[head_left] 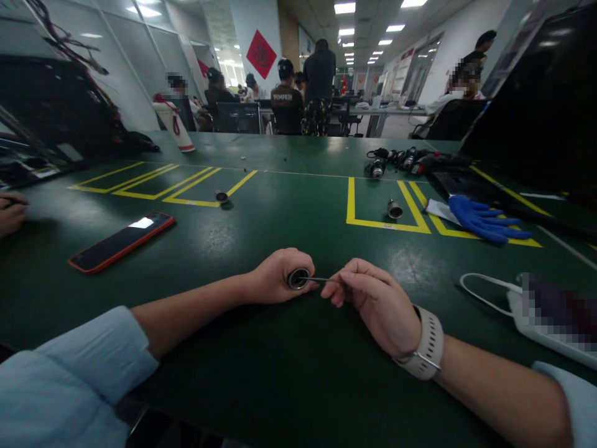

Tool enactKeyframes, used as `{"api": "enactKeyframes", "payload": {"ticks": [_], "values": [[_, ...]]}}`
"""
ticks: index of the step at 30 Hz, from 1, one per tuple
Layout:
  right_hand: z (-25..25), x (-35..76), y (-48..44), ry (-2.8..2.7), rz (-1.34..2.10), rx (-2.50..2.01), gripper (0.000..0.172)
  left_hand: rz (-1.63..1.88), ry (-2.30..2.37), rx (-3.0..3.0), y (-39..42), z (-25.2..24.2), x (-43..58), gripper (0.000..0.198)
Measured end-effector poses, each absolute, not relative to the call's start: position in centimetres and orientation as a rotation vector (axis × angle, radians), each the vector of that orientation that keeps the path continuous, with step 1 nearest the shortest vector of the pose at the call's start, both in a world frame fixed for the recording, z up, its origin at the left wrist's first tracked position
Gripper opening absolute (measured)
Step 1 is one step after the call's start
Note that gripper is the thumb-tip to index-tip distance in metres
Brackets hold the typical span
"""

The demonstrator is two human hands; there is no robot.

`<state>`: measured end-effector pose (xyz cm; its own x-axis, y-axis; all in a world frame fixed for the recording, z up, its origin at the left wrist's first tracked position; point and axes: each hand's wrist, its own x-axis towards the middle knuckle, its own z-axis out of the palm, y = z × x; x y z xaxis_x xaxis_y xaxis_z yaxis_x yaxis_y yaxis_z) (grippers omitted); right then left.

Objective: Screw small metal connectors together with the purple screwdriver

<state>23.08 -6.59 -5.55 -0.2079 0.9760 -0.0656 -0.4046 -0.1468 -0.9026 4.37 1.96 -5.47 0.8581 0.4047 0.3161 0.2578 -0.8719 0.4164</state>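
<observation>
My left hand (280, 274) is wrapped round a short metal cylinder (297, 279) whose round open end faces me. Between the thumb and fingers of my right hand (368, 289) is a thin metal rod (323, 279), pinched near its right end. The rod's other end reaches to the open end of the cylinder; its tip is hard to make out. Beyond my hands, one small metal fitting (394, 210) lies inside a yellow-taped box on the right. A second metal fitting (221, 197) lies at a taped box on the left.
A phone with a red case (122, 242) lies at left, near another person's hand (12, 213). At right are a blue glove (487, 218), black connectors on cables (377, 167), and a white device with a strap (550, 323). A white cup (175, 124) stands at the far left.
</observation>
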Motion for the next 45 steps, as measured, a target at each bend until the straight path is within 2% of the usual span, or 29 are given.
{"api": "enactKeyframes", "payload": {"ticks": [23, 29, 32, 34, 38, 45], "values": [[-5.6, 23.3, -8.3, -1.46, 1.004, -0.877, 0.012, 0.764, 0.664, 2.26, 1.7, -5.3, 4.5, 0.02], [-5.1, 22.8, -7.9, -1.662, 0.61, -0.907, 0.008, 0.887, 0.72, 2.265, 1.5, -5.7, 4.8, 0.022], [-4.8, 22.5, -7.2, -1.83, 0.416, -0.935, 0.023, 0.845, 0.715, 2.272, 0.9, -5.8, 5.3, 0.017], [-4.8, 22.4, -6.6, -1.944, 0.339, -0.945, 0.025, 0.761, 0.683, 2.294, 0.5, -5.8, 5.6, 0.023], [-4.7, 22.2, -5.7, -2.076, 0.223, -0.939, 0.019, 0.731, 0.627, 2.294, 0.3, -5.9, 5.8, 0.035], [-4.8, 21.8, -3.9, -2.192, 0.169, -0.833, 0.022, 0.834, 0.691, 2.269, 1.2, -6.2, 5.6, 0.039]]}}
